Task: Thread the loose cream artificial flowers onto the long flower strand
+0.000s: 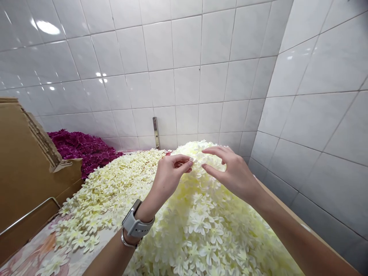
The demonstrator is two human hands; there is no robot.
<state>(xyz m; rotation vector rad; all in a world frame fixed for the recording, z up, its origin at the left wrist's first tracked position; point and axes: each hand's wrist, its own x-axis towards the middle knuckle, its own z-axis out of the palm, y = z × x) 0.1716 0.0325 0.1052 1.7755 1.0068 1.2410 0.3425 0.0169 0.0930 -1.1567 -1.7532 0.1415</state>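
Above a large heap of white and pale-yellow artificial flowers (201,230), my left hand (175,168) is closed in a pinch. Whatever sits between its thumb and fingertips is too small and too pale against the blossoms to make out. A watch with a light grey band (140,226) and a thin bracelet are on that wrist. Facing it from the right, my right hand (230,168) has its thumb and fingers spread apart with nothing visible between them. A small gap separates the fingertips of the two hands.
Magenta flowers (86,147) are piled at the back left, behind a cardboard box (25,145). A metal strip (156,132) leans on the white tiled wall (186,50). Lower left, a thin metal rod (28,216) crosses the box, near a patterned table cover (37,249).
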